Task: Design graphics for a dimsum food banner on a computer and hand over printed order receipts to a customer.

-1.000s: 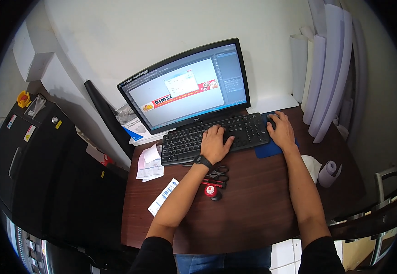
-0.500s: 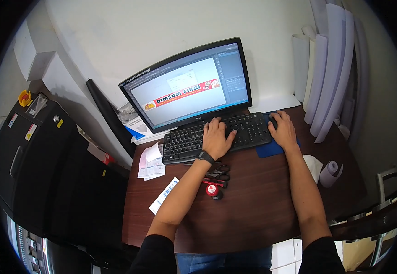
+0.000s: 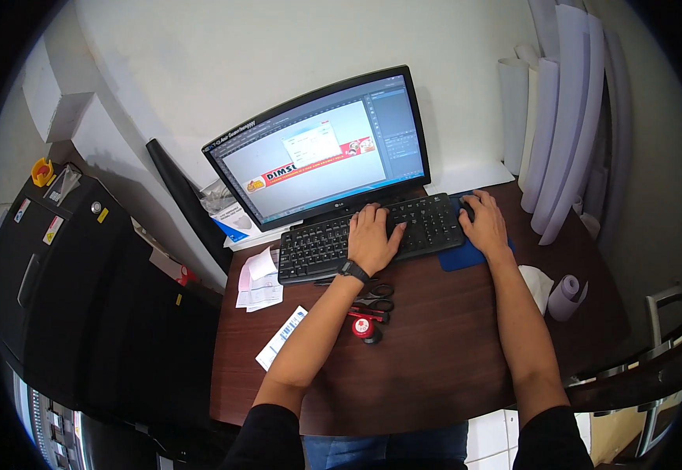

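Note:
My left hand (image 3: pixel 371 240) lies on the right-middle part of a black keyboard (image 3: pixel 310 254), fingers spread and flat over the keys, a black watch on its wrist. To the right, my right hand (image 3: pixel 484 222) is curled over a dark computer mouse (image 3: pixel 467 205), mostly hidden beneath the fingers. That mouse sits on a blue mouse pad (image 3: pixel 462 259). Behind the keyboard stands a tilted black monitor (image 3: pixel 329 168). On its screen a small white dialog box overlaps a red and yellow banner design.
Black-handled scissors (image 3: pixel 380 296), a red cutter (image 3: pixel 368 316) and a red-topped stamp (image 3: pixel 365 329) lie near my left forearm. Paper slips (image 3: pixel 259 283) sit left of the keyboard. A paper roll (image 3: pixel 565 301) stands at right; long rolls (image 3: pixel 564 125) lean on the wall. A black cabinet (image 3: pixel 82 274) flanks the desk.
On the screen the white dialog box now covers part of the banner's lettering, which was uncovered before. Both hands have stayed in place on the keyboard and mouse.

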Demonstrator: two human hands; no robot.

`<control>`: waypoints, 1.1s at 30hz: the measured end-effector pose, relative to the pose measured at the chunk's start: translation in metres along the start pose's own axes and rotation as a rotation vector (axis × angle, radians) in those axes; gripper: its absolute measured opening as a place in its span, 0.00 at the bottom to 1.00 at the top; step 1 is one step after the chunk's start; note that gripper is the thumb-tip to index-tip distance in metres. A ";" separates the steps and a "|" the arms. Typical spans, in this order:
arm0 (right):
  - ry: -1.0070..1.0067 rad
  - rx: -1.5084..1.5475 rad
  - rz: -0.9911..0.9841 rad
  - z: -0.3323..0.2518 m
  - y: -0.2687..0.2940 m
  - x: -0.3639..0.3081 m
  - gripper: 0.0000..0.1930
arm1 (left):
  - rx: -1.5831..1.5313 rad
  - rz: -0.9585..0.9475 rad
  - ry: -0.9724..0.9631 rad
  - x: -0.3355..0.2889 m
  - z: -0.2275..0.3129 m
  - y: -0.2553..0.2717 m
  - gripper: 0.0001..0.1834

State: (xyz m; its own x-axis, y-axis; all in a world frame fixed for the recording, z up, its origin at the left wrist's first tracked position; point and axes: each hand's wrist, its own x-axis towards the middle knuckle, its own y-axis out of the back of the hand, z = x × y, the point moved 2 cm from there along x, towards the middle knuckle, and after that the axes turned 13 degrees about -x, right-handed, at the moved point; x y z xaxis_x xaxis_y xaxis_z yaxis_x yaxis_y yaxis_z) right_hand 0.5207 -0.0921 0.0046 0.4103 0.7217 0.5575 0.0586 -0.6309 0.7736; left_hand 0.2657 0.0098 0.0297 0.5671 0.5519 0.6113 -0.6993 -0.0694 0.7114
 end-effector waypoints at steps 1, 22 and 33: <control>0.003 0.009 0.005 0.000 -0.001 0.000 0.19 | 0.010 -0.002 -0.005 -0.001 0.000 0.000 0.25; -0.006 0.015 -0.012 0.001 -0.005 0.002 0.20 | 0.082 -0.003 -0.030 -0.009 -0.008 -0.005 0.25; 0.014 0.013 0.017 0.003 -0.004 0.000 0.20 | -0.035 0.055 -0.042 -0.027 0.002 0.049 0.21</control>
State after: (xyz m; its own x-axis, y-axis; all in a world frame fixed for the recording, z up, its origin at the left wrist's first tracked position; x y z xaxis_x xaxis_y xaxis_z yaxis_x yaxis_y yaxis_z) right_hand 0.5237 -0.0906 0.0008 0.3990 0.7148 0.5744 0.0638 -0.6465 0.7602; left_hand 0.2170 -0.0098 0.0487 0.5444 0.5128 0.6639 -0.7446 -0.0691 0.6639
